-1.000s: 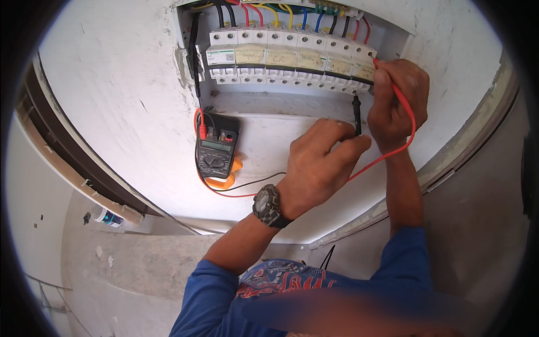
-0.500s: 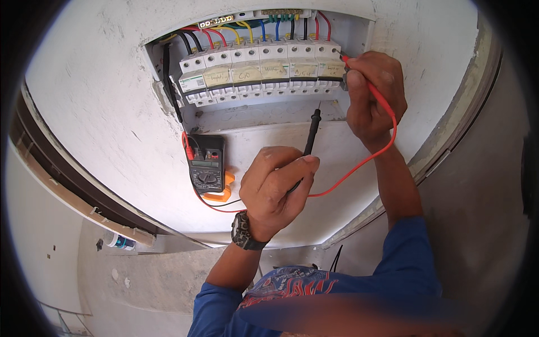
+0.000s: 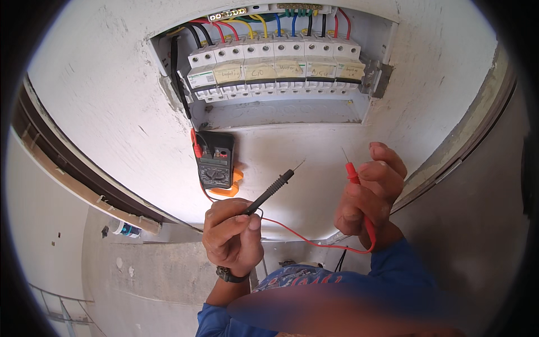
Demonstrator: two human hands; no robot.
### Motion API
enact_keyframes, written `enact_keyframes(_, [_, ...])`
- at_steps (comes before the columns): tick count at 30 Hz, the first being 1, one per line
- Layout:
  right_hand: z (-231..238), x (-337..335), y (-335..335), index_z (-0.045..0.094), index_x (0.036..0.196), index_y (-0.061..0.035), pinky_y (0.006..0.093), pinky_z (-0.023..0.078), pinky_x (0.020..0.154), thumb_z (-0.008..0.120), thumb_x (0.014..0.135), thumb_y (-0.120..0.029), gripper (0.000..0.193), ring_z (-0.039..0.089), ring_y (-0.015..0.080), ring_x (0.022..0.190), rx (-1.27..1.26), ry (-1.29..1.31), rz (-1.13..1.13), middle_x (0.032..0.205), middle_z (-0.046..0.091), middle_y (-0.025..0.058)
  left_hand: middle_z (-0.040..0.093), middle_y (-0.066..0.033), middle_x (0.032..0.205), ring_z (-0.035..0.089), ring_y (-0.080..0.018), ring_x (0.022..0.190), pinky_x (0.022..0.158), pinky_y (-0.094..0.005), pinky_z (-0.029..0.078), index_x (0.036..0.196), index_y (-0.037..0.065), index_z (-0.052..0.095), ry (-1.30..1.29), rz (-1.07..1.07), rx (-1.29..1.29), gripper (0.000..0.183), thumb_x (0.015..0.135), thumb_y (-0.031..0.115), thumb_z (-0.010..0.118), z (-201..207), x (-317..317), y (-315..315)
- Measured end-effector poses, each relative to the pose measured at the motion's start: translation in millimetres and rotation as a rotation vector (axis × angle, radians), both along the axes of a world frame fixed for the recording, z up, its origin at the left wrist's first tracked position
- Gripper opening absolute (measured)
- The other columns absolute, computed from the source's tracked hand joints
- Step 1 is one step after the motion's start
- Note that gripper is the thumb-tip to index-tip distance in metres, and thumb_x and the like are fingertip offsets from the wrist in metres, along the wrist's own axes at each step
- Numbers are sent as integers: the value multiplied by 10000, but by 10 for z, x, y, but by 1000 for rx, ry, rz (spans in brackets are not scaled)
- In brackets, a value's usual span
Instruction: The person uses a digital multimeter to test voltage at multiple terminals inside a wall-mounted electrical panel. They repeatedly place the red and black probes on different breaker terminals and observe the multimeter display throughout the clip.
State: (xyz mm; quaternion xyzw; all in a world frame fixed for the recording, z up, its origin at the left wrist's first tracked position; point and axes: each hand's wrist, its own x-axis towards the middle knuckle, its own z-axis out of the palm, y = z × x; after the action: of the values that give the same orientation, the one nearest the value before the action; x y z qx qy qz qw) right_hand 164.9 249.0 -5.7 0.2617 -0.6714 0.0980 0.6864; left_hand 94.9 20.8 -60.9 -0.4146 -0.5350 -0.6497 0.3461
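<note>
Pinched in my left hand (image 3: 233,233) is a black test probe (image 3: 272,191), its thin metal tip pointing up and to the right. My right hand (image 3: 373,194) grips a red test probe (image 3: 352,173), tip upward. Both tips stand in the air, apart from each other, below the breaker panel. A red lead (image 3: 303,237) runs from the red probe toward my left hand. Against the wall, left of my hands, hangs a black digital multimeter (image 3: 215,168) with an orange clamp part. Above, a row of white circuit breakers (image 3: 275,70) with handwritten labels sits in the recessed panel box.
Coloured wires (image 3: 264,25) enter the breakers from above, near brass terminal bars (image 3: 227,14). A black strip (image 3: 178,78) hangs at the box's left side. A brown frame edge (image 3: 73,163) curves along the left. On the floor lies a white tub (image 3: 124,228).
My right hand has drawn the red probe down and away from the rightmost breaker. My left hand has moved down and left, tilting the black probe further right.
</note>
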Motion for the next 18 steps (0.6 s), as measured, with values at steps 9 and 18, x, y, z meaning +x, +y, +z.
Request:
enact_keyframes(9, [306,319,-934,733,1024,-217,596,505,1080,685,1085,-358,161,599,351,1290,-342,-555,797,1126,697,0,693,-156,1005,681,-183,863,742,-279,537,1180,82,604,-301,51,264,151,1061,78,697,-264,238,-603])
enact_keyframes(18, [221,184,-1498,716,1061,-288,573,564,996,678,1068,-452,169,595,264,1210,-355,-460,917,1183,667,-88,733,-169,998,663,-165,803,674,-264,496,1190,98,634,-367,140,230,159,1058,106,723,-386,375,-1108])
